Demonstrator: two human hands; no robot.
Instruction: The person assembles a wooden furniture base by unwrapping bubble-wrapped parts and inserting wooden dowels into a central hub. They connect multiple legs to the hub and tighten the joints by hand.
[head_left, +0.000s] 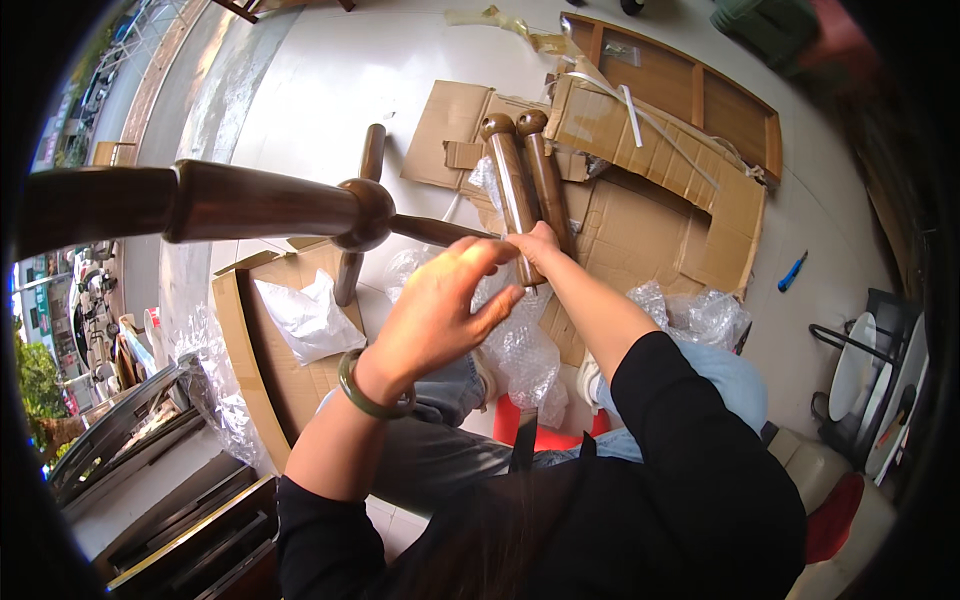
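Note:
My right hand (pixel 540 246) is closed around the lower part of a turned dark wooden post (pixel 512 185) with a round knob at its top. A second, similar wooden post (pixel 545 175) lies right beside it. My left hand (pixel 447 298), with a green bangle at the wrist, is open just left of the held post's lower end, thumb apart and nothing seen in it. To the left stands a thick dark wooden pole (pixel 270 205) on a ball-shaped hub (pixel 366 214) with legs spreading out. One leg (pixel 430 228) points toward my hands.
Flattened cardboard (pixel 650 240) and bubble wrap (pixel 525 350) lie around my feet. A white plastic bag (pixel 312 318) rests on a cardboard box piece. Farther back is a brown wooden panel (pixel 650 65). A blue cutter (pixel 793 271) lies on the floor at right.

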